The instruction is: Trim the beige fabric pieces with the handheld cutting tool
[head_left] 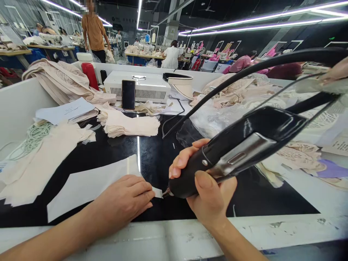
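Note:
My right hand [209, 195] is wrapped round a black corded hand tool [244, 141] with a silver lever on its side. A thin metal tip juts from its lower left end. That tip meets the narrow right end of a white fabric piece [89, 183], which lies on the black mat [152, 156]. With its fingers together and bent, my left hand [125, 199] holds the piece down just left of the tip. Part of the fabric is hidden under this hand. A thick black cable [244, 69] arches above the tool.
Stacked cream fabric pieces [130, 123] lie ahead; more cream pieces [40, 159] and green cord [35, 137] are left. A phone [128, 94] leans on a white vented box [152, 87]. Lace pieces [301, 156] and clear plastic [212, 119] fill the right. People work beyond.

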A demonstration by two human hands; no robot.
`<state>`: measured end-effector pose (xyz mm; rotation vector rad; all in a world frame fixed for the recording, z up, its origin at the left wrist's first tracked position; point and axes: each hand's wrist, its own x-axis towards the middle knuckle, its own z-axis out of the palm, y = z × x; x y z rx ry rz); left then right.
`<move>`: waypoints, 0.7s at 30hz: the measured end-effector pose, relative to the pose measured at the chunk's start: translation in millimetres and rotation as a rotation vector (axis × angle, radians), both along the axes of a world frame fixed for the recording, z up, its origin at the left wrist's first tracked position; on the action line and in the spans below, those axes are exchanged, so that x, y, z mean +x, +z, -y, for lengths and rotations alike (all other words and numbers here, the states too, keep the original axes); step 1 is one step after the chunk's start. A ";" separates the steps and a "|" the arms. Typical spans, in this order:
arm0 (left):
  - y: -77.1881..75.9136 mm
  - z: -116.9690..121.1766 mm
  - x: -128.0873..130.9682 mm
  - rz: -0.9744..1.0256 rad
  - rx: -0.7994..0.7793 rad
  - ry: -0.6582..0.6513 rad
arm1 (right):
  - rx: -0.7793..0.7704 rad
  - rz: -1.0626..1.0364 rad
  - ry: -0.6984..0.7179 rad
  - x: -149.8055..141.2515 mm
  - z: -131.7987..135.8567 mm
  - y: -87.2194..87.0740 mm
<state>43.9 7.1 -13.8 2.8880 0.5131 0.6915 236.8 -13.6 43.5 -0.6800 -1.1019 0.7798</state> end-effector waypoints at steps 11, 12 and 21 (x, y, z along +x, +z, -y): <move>-1.7 -9.2 -5.3 0.043 -0.094 -0.035 | -0.008 0.015 -0.001 3.6 -1.0 4.8; -2.0 -9.1 -5.1 0.044 -0.099 -0.033 | -0.022 0.018 -0.004 3.8 -1.6 6.5; -1.5 -5.1 -1.1 0.039 -0.135 0.000 | -0.028 -0.054 -0.001 -7.2 -18.7 17.2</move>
